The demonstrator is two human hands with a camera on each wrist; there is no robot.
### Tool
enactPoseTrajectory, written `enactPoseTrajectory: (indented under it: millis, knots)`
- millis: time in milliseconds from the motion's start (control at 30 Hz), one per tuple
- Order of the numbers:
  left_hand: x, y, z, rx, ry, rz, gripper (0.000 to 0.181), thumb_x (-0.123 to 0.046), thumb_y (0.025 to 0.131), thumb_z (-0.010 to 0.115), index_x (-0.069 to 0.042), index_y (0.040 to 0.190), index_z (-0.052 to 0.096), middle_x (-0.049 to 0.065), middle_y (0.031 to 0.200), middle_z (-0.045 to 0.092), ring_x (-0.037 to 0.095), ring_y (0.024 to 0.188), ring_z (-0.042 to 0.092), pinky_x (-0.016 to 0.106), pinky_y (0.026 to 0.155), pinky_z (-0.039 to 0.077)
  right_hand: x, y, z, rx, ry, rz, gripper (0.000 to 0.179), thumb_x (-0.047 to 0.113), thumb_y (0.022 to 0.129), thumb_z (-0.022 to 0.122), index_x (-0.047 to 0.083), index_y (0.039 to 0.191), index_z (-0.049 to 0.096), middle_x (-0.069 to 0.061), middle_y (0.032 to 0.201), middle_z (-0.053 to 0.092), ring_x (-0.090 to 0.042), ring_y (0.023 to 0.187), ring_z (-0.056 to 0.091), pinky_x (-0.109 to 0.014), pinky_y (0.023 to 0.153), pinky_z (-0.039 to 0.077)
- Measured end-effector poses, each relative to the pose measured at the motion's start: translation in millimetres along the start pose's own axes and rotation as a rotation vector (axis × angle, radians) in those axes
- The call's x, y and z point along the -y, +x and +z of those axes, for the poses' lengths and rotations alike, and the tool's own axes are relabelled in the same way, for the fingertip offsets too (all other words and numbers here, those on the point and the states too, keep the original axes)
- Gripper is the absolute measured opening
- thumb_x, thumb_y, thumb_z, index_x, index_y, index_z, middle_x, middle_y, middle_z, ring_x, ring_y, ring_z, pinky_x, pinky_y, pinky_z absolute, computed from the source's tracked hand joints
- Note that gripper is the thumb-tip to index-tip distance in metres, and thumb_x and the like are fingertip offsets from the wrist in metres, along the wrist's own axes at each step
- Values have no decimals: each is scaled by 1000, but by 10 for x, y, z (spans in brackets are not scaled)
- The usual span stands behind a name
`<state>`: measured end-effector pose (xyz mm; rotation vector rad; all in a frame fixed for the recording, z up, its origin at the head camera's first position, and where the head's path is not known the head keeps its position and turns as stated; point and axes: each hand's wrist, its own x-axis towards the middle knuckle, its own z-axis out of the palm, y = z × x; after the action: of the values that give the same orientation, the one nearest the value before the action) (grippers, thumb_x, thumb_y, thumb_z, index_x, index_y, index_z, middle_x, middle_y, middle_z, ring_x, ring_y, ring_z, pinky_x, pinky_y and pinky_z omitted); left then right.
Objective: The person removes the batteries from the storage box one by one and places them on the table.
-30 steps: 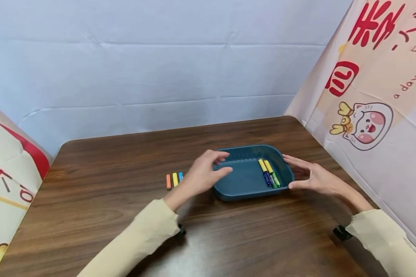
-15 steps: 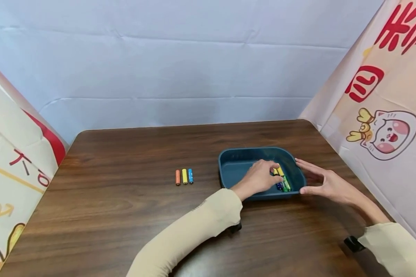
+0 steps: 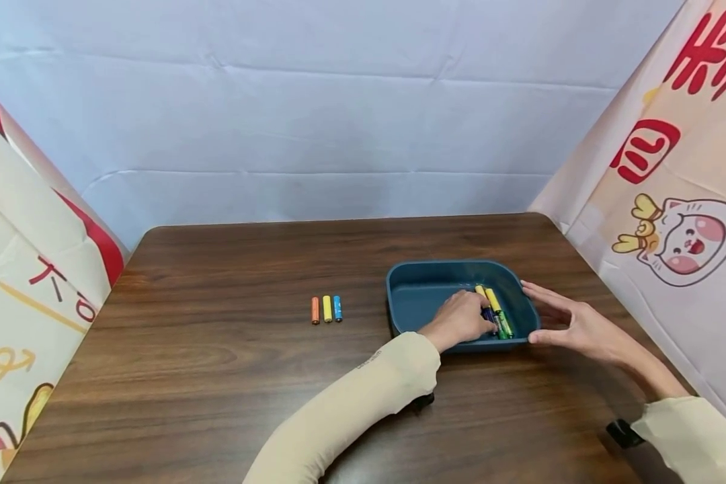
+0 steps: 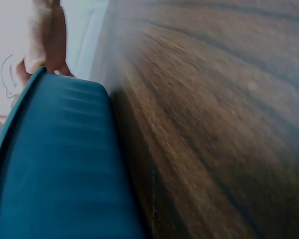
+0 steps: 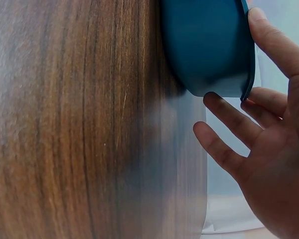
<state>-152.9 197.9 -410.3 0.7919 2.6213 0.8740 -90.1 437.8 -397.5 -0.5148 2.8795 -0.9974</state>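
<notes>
A dark teal tray [image 3: 423, 263] stands on the table right of the middle. Inside it, near its right end, lie several batteries: yellow ones [image 3: 492, 300] above, with a dark blue battery [image 3: 489, 315] and a green battery [image 3: 505, 324] below. My left hand [image 3: 460, 317] reaches over the tray's front rim, thumb and fingertips around the dark blue battery and partly covering it. At the tray's right end my right hand [image 3: 571, 328] grips the rim. The right wrist view shows its thumb [image 5: 274, 42] on one side of the rim and fingers on the other.
An orange battery [image 3: 315, 310], a yellow battery [image 3: 327, 309] and a blue battery [image 3: 337, 308] lie in a row on the brown wooden table [image 3: 230, 376], left of the tray. A white cloth [image 3: 314, 134] hangs behind, with printed cloths at both sides.
My left hand has moved right from the tray's left end to the batteries inside, its fingers now down at the dark blue one. The right hand stays at the tray's right end.
</notes>
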Motion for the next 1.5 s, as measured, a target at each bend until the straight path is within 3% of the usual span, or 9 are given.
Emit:
enactPoseTrajectory:
  millis: [67, 133, 233, 300, 600, 767, 900, 1233, 1500]
  knots:
    - [-9, 0, 3, 7, 17, -21, 41, -36, 93, 79, -24, 131, 73, -11, 116, 69, 6, 104, 62, 26, 84, 52, -3, -6, 2, -3, -2, 0, 88, 13, 88, 84, 12, 162, 36, -23, 157, 43, -28, 120, 63, -20, 87, 53]
    - [-19, 6, 4, 8, 42, -45, 44, -39, 93, 79, -27, 134, 71, -12, 122, 68, 6, 110, 61, 29, 87, 52, -5, -9, 6, -6, 3, -4, 88, 13, 88, 84, 12, 162, 36, -23, 157, 42, -16, 120, 63, -19, 87, 53]
    - [-27, 11, -5, 8, 72, -61, 43, -40, 93, 79, -29, 133, 71, -13, 122, 68, 6, 106, 63, 29, 83, 53, -4, -10, 16, -8, 14, -14, 88, 12, 88, 84, 11, 161, 37, -24, 157, 42, 4, 118, 58, -18, 88, 53]
    - [-29, 17, -8, 3, 86, -62, 43, -41, 92, 79, -29, 132, 71, -14, 120, 69, 6, 102, 64, 29, 80, 53, -4, -7, 19, -8, 25, -21, 87, 11, 88, 84, 10, 161, 37, -24, 157, 42, 9, 118, 55, -18, 88, 52]
    - [-47, 38, 14, -3, 124, -53, 46, -42, 90, 81, -32, 134, 71, -13, 118, 69, 8, 103, 64, 34, 87, 52, -16, -13, 12, -11, 32, -34, 86, 10, 88, 84, 9, 161, 38, -25, 157, 41, 11, 118, 54, -17, 88, 52]
    - [-85, 63, 53, -4, 212, -27, 32, -42, 89, 83, -31, 118, 77, -9, 101, 68, 10, 89, 63, 35, 79, 53, -10, -17, 9, -10, 40, -35, 86, 10, 88, 84, 9, 161, 37, -25, 157, 41, 10, 118, 55, -17, 88, 52]
    - [-111, 81, 89, -23, 248, -45, 28, -44, 87, 84, -28, 109, 77, -7, 97, 65, 11, 86, 62, 35, 79, 52, -6, -17, 5, -10, 43, -33, 87, 9, 88, 84, 9, 161, 37, -25, 157, 41, 9, 118, 55, -19, 88, 53]
    - [-109, 110, 129, -36, 306, -66, 43, -53, 84, 83, -26, 116, 75, -5, 99, 64, 13, 87, 61, 37, 88, 48, 4, -4, -11, -3, 26, -19, 88, 12, 88, 84, 12, 162, 36, -22, 159, 41, 11, 118, 54, -17, 88, 52]
    - [-109, 133, 122, -15, 322, -68, 36, -52, 87, 81, -26, 112, 76, -6, 100, 63, 13, 91, 63, 36, 90, 48, 6, -9, -13, 2, 13, -7, 88, 13, 89, 84, 14, 162, 36, -20, 159, 41, 11, 119, 52, -20, 89, 52]
